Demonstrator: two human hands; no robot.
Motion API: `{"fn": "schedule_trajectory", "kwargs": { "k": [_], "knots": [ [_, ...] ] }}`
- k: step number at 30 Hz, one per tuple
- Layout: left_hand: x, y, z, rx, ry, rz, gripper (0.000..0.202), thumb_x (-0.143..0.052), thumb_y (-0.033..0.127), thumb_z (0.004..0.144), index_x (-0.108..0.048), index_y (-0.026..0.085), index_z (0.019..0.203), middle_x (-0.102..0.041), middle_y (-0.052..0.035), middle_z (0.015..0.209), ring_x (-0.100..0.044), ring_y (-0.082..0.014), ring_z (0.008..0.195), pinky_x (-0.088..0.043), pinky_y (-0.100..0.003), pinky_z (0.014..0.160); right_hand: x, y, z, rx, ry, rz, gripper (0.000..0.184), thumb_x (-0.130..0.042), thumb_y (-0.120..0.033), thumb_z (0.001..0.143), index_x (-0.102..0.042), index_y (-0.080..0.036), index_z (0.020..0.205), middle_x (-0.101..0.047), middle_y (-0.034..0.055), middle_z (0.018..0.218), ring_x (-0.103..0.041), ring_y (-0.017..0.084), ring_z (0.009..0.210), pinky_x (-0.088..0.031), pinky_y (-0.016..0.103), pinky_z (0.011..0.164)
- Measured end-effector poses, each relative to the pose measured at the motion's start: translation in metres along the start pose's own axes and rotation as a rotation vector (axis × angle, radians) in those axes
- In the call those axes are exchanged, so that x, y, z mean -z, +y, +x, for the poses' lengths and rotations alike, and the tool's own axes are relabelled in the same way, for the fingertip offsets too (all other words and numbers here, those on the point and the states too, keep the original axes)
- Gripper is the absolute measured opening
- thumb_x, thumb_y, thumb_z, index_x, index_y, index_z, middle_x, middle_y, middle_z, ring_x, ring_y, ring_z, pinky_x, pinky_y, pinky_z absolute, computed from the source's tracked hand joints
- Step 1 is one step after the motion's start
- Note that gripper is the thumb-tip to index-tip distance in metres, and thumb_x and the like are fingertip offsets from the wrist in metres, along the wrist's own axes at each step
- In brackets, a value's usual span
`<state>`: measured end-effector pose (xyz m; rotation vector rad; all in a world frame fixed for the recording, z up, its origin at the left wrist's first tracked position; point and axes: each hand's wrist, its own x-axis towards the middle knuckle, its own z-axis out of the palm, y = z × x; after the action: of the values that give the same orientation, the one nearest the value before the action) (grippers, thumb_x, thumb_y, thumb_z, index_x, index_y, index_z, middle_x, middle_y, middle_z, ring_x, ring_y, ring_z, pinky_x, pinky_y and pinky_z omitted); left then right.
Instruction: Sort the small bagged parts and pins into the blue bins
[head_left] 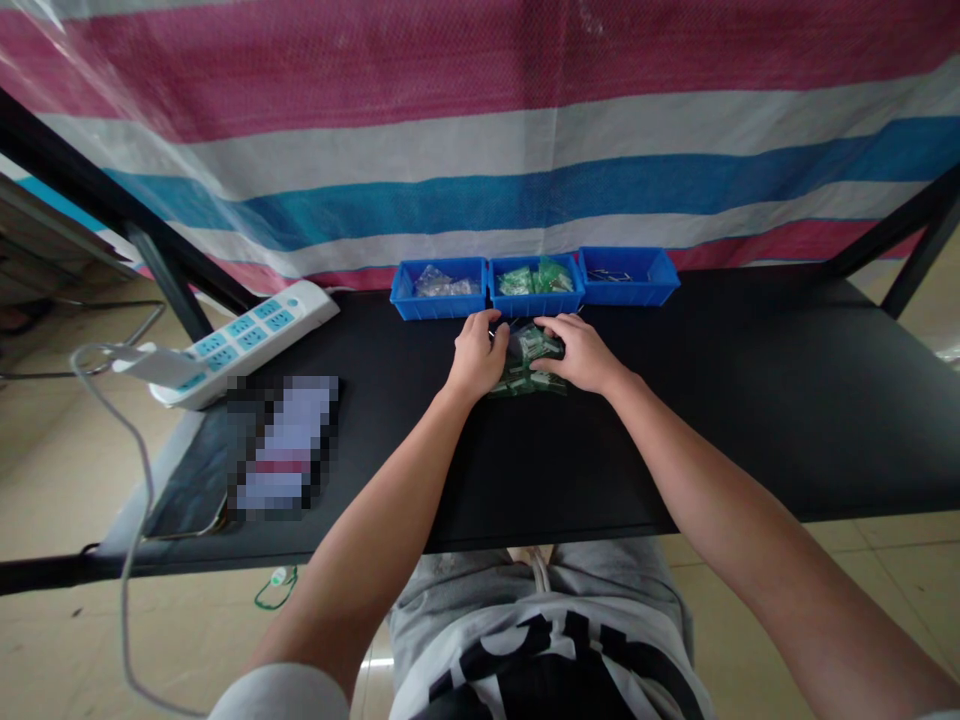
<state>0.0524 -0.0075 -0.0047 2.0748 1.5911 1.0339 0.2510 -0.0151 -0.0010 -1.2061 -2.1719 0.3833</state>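
Note:
Several small green-tinted plastic packets (529,380) lie on the black table just in front of the blue bins. My right hand (583,352) is closed from the right on one green packet (538,343), thumb below and fingers above. At the left of the pile my left hand (478,355) has its fingers curled, with the thumb against the edge of the clear plastic. A thin shiny bit shows at its fingertips, too small to name. The middle blue bin (536,307) behind the hands holds more green packets. Clear packets fill the left blue bin (439,310).
The right blue bin (634,292) contains a few thin metal pieces. A white power strip (247,335) with a plugged-in cable lies at the left, near a dark phone-like slab (195,480) and a pixelated object (289,445). Striped sheeting (480,150) hangs behind the black table (750,400).

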Motion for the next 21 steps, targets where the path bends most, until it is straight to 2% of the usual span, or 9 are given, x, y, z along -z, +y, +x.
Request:
{"fn": "schedule_trajectory", "kwargs": {
  "k": [5, 9, 11, 14, 18, 21],
  "knots": [
    [-0.003, 0.004, -0.001, 0.011, 0.091, -0.024, 0.022, -0.043, 0.023, 0.095, -0.055, 0.017, 0.112, -0.063, -0.0120, 0.114, -0.059, -0.0222, 0.110, -0.046, -0.037, 0.099, 0.003, -0.006, 0.000, -0.034, 0.045, 0.106, 0.027, -0.075, -0.035, 0.074, -0.069, -0.016, 0.092, -0.062, 0.0067, 0.084, -0.058, 0.022, 0.078, -0.047, 0.036, 0.074],
    [0.004, 0.012, -0.004, -0.009, 0.156, -0.021, 0.023, -0.040, 0.023, 0.095, -0.054, 0.020, 0.113, -0.062, -0.0105, 0.116, -0.057, -0.0227, 0.113, -0.044, -0.040, 0.100, 0.004, -0.006, 0.001, -0.161, 0.127, 0.348, 0.030, -0.074, -0.046, 0.073, -0.067, -0.018, 0.082, -0.063, 0.0029, 0.075, -0.055, 0.017, 0.066, -0.045, 0.032, 0.065],
    [0.009, 0.016, -0.007, -0.037, 0.131, -0.008, 0.026, -0.043, 0.026, 0.094, -0.055, 0.021, 0.116, -0.063, -0.0094, 0.118, -0.056, -0.0230, 0.116, -0.041, -0.041, 0.102, 0.004, -0.006, 0.002, -0.221, 0.168, 0.502, 0.033, -0.073, -0.050, 0.073, -0.067, -0.018, 0.081, -0.064, 0.0021, 0.072, -0.055, 0.016, 0.063, -0.044, 0.031, 0.062],
    [0.014, 0.021, -0.009, -0.122, 0.021, -0.010, 0.032, -0.055, 0.032, 0.089, -0.058, 0.021, 0.118, -0.066, -0.0078, 0.115, -0.057, -0.0233, 0.113, -0.041, -0.040, 0.101, 0.004, -0.007, 0.003, -0.304, 0.222, 0.678, 0.037, -0.074, -0.053, 0.070, -0.067, -0.017, 0.076, -0.061, 0.0002, 0.064, -0.052, 0.013, 0.056, -0.042, 0.028, 0.056],
    [0.012, 0.022, -0.009, -0.180, -0.060, -0.111, 0.030, -0.062, 0.038, 0.085, -0.067, 0.018, 0.106, -0.071, -0.0040, 0.091, -0.065, -0.0186, 0.086, -0.047, -0.033, 0.087, 0.001, -0.011, 0.004, -0.333, 0.228, 0.779, 0.035, -0.075, -0.050, 0.069, -0.068, -0.016, 0.076, -0.057, -0.0019, 0.058, -0.046, 0.010, 0.050, -0.037, 0.025, 0.049],
    [0.006, 0.018, -0.008, -0.156, -0.030, -0.212, 0.026, -0.062, 0.035, 0.086, -0.072, 0.017, 0.100, -0.071, -0.0006, 0.075, -0.063, -0.0134, 0.066, -0.049, -0.027, 0.074, -0.001, -0.013, 0.004, -0.269, 0.244, 0.719, 0.030, -0.076, -0.044, 0.069, -0.069, -0.016, 0.077, -0.064, 0.0014, 0.070, -0.054, 0.012, 0.059, -0.045, 0.027, 0.058]
  ]
}}
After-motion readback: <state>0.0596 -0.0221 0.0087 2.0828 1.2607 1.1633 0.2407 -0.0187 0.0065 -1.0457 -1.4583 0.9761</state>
